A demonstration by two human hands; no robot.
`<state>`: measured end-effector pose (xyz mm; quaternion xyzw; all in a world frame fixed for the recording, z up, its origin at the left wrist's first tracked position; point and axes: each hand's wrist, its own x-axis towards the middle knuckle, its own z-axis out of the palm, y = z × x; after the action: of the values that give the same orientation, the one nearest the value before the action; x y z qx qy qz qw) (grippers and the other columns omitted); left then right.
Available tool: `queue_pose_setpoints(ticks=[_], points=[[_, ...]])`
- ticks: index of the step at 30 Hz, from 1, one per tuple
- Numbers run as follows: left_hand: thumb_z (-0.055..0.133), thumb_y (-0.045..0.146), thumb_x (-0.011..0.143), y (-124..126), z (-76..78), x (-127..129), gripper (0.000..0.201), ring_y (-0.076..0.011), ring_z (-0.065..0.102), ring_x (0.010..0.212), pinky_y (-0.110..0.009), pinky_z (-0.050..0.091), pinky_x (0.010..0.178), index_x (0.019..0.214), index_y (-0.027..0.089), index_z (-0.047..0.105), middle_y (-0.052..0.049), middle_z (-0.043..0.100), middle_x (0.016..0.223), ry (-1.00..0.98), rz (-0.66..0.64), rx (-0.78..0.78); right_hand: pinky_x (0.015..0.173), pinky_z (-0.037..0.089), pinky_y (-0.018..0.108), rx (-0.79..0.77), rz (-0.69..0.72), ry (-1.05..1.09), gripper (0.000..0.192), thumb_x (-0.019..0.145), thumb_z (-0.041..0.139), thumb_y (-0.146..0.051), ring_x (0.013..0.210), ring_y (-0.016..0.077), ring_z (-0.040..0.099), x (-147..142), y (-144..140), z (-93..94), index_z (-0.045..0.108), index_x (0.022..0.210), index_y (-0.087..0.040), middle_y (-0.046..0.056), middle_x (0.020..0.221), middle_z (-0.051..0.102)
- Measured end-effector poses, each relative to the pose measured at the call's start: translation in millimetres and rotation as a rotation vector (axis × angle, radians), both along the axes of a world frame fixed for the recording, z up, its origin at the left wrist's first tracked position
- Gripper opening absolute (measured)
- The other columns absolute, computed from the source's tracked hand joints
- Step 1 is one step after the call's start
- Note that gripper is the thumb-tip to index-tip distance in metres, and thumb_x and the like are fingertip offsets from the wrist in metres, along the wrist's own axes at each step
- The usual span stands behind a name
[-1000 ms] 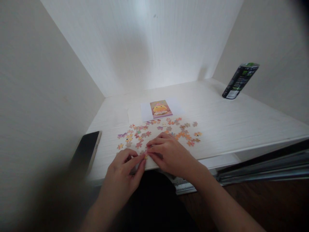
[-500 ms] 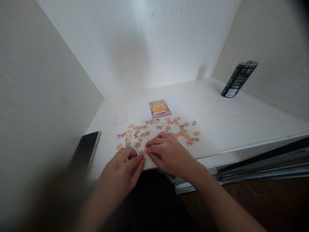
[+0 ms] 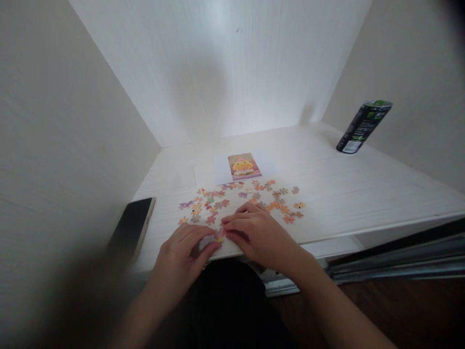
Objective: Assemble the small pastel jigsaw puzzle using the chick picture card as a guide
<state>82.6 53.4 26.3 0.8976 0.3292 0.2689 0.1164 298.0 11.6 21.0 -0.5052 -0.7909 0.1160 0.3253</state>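
Observation:
Near the front edge of the white tabletop, both my hands meet over a small pink and yellow jigsaw puzzle piece (image 3: 220,237). My left hand (image 3: 183,247) has its thumb and forefinger at the piece's left side, fingertips slightly apart around it. From the right, my right hand (image 3: 254,225) pinches a pink part at the same spot, its fingers partly covering it. Whether one piece or two joined pieces lie there, I cannot tell. Loose jigsaw pieces (image 3: 278,205) in orange, brown, pink and purple are scattered just beyond my hands.
A picture card (image 3: 244,166) of a yellow character lies on white paper (image 3: 221,170) behind the pieces. At the left edge rests a dark phone (image 3: 131,225). A black drink can (image 3: 364,127) stands far right. Walls (image 3: 225,87) enclose the tabletop's back and sides.
My left thumb and fingertips have spread a little from a tighter pinch. The right hand keeps its pinch. The whole view has shifted slightly.

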Motion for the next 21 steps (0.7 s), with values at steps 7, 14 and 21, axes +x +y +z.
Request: queue_pose_setpoints(ticks=[7,14,21], points=[[0.072,0.035,0.084,-1.4,0.3,-5.0,0.026,-0.0181,0.065,0.085,-0.031,0.053,0.078,0.105,0.021,0.065,-0.004,0.071,0.095,-0.103,0.074,0.053,0.091,0.047,0.036,0.162,-0.064,0.311,0.015,0.091,0.057,-0.016,0.094,0.0167,0.064,8.6,-0.9,0.2,0.071,0.094,-0.023,0.002,0.098,0.075],[0.064,0.032,0.088,3.8,4.5,-29.9,0.023,-0.0199,0.063,0.093,-0.033,0.051,0.084,0.108,0.022,0.066,-0.005,0.069,0.104,-0.115,0.252,0.088,0.080,0.050,0.034,0.238,-0.383,0.437,0.009,0.087,0.062,-0.023,0.085,0.0174,0.065,10.8,-4.1,-2.1,0.070,0.092,-0.024,0.002,0.091,0.073],[0.063,0.042,0.086,12.8,6.4,-43.3,0.034,-0.0187,0.063,0.082,-0.031,0.052,0.073,0.114,0.022,0.065,-0.005,0.070,0.101,-0.008,0.255,-0.029,0.070,0.050,0.032,0.299,-0.601,0.705,0.021,0.082,0.070,-0.035,0.072,0.0159,0.062,11.6,-1.5,-9.2,0.069,0.096,-0.019,0.003,0.081,0.070]])
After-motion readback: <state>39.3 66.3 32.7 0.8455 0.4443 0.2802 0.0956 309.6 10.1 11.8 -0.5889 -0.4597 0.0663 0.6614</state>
